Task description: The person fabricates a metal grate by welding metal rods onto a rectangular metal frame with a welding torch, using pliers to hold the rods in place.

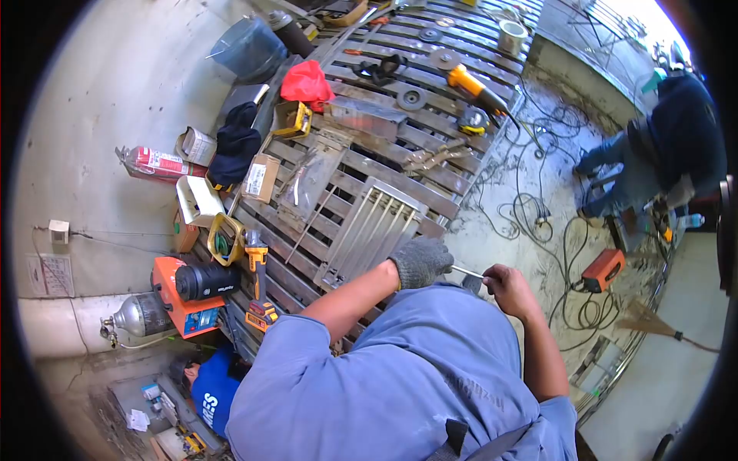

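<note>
A grey knitted glove covers my left hand (421,263), whose fingers are closed round one end of a thin pale rod (467,272). Bare, my right hand (507,289) pinches at the rod's other end. A small dark grey item (472,283), too small to make out, sits beside my right fingers. Both hands are just in front of my torso, near the edge of the slatted bench. Next to my left hand, a metal frame with parallel bars (374,230) lies on the slats.
An orange-yellow angle grinder (473,86) and a yellow cordless tool (260,280) rest on the slatted bench (453,180). Cables (530,207) tangle across the floor. One person (676,138) bends at the right; another in blue (211,392) is at lower left.
</note>
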Demonstrator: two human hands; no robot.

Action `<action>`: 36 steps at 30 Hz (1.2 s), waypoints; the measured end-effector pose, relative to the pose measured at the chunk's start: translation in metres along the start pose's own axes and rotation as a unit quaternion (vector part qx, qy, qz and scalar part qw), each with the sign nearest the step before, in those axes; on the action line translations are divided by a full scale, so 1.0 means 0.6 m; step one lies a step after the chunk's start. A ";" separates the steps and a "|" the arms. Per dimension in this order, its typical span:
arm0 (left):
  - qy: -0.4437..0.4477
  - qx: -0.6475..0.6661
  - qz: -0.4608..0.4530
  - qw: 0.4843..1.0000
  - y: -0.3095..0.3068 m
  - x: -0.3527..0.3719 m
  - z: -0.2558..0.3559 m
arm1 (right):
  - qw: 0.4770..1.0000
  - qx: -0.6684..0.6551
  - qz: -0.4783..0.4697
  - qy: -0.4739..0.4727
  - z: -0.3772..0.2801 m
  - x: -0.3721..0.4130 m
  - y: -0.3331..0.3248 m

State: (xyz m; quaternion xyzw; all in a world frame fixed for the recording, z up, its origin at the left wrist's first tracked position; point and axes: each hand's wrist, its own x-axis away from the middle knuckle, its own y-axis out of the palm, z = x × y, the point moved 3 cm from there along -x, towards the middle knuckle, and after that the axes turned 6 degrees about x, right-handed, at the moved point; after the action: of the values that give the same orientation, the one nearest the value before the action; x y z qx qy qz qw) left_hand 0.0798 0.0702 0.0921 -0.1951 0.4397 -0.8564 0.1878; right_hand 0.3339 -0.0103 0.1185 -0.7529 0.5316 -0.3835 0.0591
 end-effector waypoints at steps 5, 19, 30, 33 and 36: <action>-0.164 -0.078 0.164 0.970 -0.058 0.101 -0.211 | 0.978 0.204 0.048 -0.008 -0.039 -0.056 0.001; -0.484 -0.201 0.244 0.816 -0.085 0.322 -0.447 | 0.939 0.329 -0.087 0.046 -0.087 -0.104 0.032; -0.472 -0.202 0.180 0.839 0.014 0.324 -0.441 | 0.927 0.359 -0.112 0.012 -0.091 -0.098 0.044; -0.344 -0.237 0.245 0.875 -0.021 0.287 -0.360 | 0.927 0.370 -0.037 -0.055 -0.143 -0.076 0.019; -0.247 -0.224 0.219 0.917 -0.050 0.211 -0.202 | 0.928 0.311 0.091 -0.181 -0.166 -0.052 0.011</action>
State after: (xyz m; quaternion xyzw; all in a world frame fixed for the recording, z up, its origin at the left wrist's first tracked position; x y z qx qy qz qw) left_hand -0.0932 0.1063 0.0734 -0.3364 0.5913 -0.5970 0.4251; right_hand 0.2605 0.0450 0.1686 -0.7016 0.4321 -0.3800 0.4203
